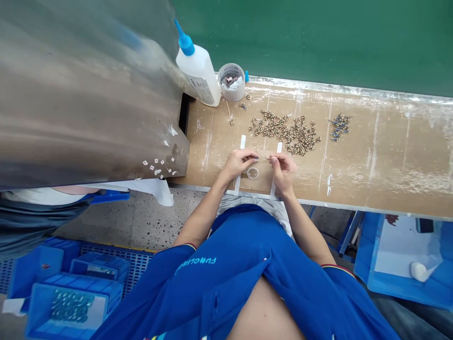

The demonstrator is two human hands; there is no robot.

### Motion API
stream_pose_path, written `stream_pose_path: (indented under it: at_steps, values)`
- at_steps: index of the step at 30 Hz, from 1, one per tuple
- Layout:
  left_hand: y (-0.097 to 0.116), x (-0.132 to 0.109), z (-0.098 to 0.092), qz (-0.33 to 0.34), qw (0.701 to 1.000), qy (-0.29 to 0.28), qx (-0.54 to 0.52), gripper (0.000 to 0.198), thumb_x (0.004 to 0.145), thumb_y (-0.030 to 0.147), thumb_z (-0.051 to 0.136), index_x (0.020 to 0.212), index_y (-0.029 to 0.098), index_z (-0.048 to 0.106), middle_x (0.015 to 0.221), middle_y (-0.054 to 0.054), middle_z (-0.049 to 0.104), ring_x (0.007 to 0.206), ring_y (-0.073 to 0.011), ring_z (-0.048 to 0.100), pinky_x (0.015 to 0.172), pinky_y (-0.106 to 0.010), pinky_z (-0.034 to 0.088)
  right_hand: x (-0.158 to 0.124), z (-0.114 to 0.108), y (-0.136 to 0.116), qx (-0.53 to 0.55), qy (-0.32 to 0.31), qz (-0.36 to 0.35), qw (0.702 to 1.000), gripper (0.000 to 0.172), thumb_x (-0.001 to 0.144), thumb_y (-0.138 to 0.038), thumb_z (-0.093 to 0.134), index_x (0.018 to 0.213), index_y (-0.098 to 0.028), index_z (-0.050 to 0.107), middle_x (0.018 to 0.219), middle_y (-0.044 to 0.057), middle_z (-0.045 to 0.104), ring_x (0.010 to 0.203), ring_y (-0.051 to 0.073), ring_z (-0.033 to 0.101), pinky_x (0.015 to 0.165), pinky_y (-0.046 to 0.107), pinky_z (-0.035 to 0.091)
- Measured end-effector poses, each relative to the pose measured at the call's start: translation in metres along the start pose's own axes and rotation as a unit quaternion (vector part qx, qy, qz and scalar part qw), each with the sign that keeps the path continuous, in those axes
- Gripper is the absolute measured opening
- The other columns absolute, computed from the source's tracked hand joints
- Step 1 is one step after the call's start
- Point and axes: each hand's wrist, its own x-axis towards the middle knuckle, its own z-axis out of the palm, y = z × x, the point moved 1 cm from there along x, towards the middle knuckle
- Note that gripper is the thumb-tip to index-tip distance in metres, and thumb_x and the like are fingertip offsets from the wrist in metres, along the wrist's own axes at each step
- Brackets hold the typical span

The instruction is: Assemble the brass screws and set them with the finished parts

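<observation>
thin pin (264,159) — pale, straight, too fine to make out its ends — is held in the air over the bench (382,156), pinched at both sides by the left hand (239,163) and right hand (282,172), each with fingers closed on it. a clear cup (252,173) sits just below, brass fittings (285,134) heaped ahead.

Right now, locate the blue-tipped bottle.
In the head view, the bottle stands at the far left of the bench, beside the clear tub.
</observation>
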Motion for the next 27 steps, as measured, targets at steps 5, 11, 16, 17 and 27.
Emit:
stream_pose_path:
  at_steps: [5,11,16,17,27]
  values:
    - [-0.001,0.0,-0.001,-0.005,1.0,0.005,-0.012,0.016,0.084,0.029,0.07,0.088,0.016,0.078,0.086,-0.006,0.079,0.075,-0.0149,0.07,0.072,-0.024,0.054,-0.018,-0.009,-0.016,-0.01,-0.104,-0.069,0.992,0.019,0.1,-0.039,0.064,0.09,-0.026,0.074,0.088,0.005,0.075,0.084,0.021,0.071,0.073,0.036,0.056]
    - [0.001,0.001,-0.001,-0.017,1.0,0.012,-0.02,0.015,0.083,0.028,0.07,0.087,0.015,0.077,0.084,-0.005,0.078,0.074,-0.0143,0.069,0.071,-0.023,0.053,-0.025,-0.003,-0.013,-0.072,-0.159,-0.091,0.98,0.021,0.102,-0.041,0.061,0.105,-0.028,0.076,0.106,0.009,0.07,0.098,0.024,0.069,0.085,0.041,0.058]
    - [0.003,0.001,-0.001,-0.028,0.999,0.006,-0.019,0.015,0.083,0.029,0.071,0.087,0.016,0.077,0.083,-0.005,0.077,0.072,-0.0139,0.068,0.068,-0.023,0.052,0.021,-0.029,0.004,-0.19,-0.028,-0.046,0.98,0.023,0.103,-0.036,0.054,0.104,-0.023,0.072,0.101,0.01,0.069,0.092,0.024,0.065,0.08,0.039,0.054]
    - [0.003,0.001,-0.001,-0.029,0.999,0.007,-0.018,0.015,0.083,0.029,0.071,0.087,0.016,0.077,0.082,-0.005,0.077,0.072,-0.0137,0.068,0.068,-0.023,0.052,0.032,-0.033,0.009,-0.22,-0.026,-0.031,0.975,0.021,0.102,-0.033,0.054,0.101,-0.022,0.071,0.099,0.009,0.068,0.09,0.024,0.064,0.081,0.039,0.054]
    - [0.004,0.001,0.0,-0.042,0.998,0.019,-0.039,0.017,0.08,0.031,0.071,0.084,0.015,0.075,0.083,-0.006,0.077,0.071,-0.0137,0.065,0.067,-0.024,0.051,0.07,-0.014,0.023,-0.422,-0.095,0.028,0.901,0.009,0.093,-0.018,0.055,0.09,-0.021,0.062,0.106,0.016,0.066,0.103,0.032,0.058,0.092,0.047,0.049]
